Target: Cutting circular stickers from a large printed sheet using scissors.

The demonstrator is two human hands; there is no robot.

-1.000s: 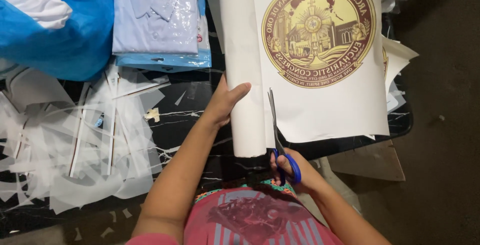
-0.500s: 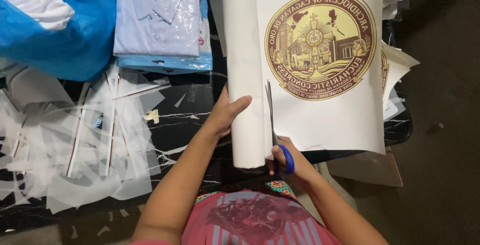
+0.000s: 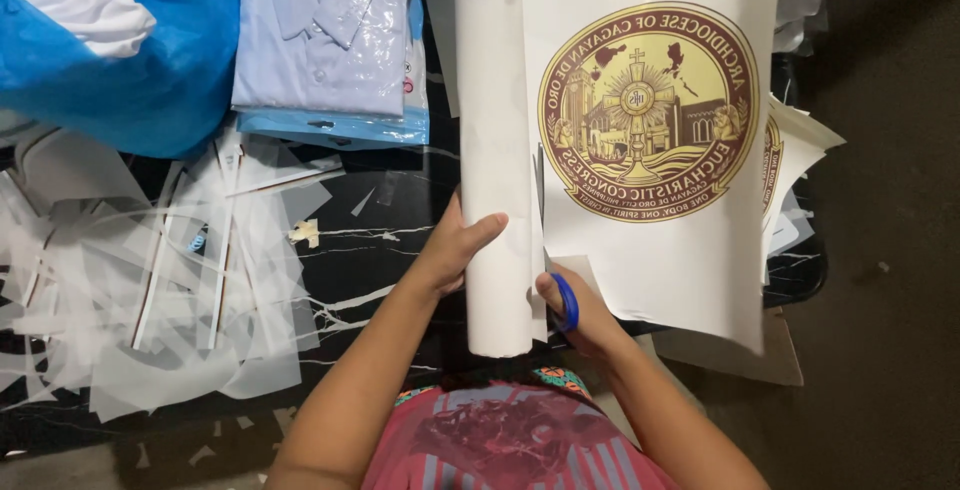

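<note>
A large white sheet [image 3: 690,250] printed with a round gold and maroon emblem [image 3: 648,113] lies over the dark table edge, its left side curled into a roll [image 3: 493,150]. My left hand [image 3: 452,248] presses on the roll's lower left side, fingers across it. My right hand [image 3: 578,308] holds blue-handled scissors [image 3: 556,280], whose blades run up along a cut between the roll and the emblem. Part of a second emblem shows at the sheet's top edge.
A heap of white paper offcuts [image 3: 170,290] covers the left of the dark marbled table [image 3: 390,250]. Folded light blue shirts in clear plastic [image 3: 330,40] and a blue bag [image 3: 150,70] lie at the back. More printed sheets [image 3: 795,160] stick out at the right.
The scissors have moved further up the sheet along the roll. My left hand has slid down the roll toward me, and the view has shifted so the sheet appears lower.
</note>
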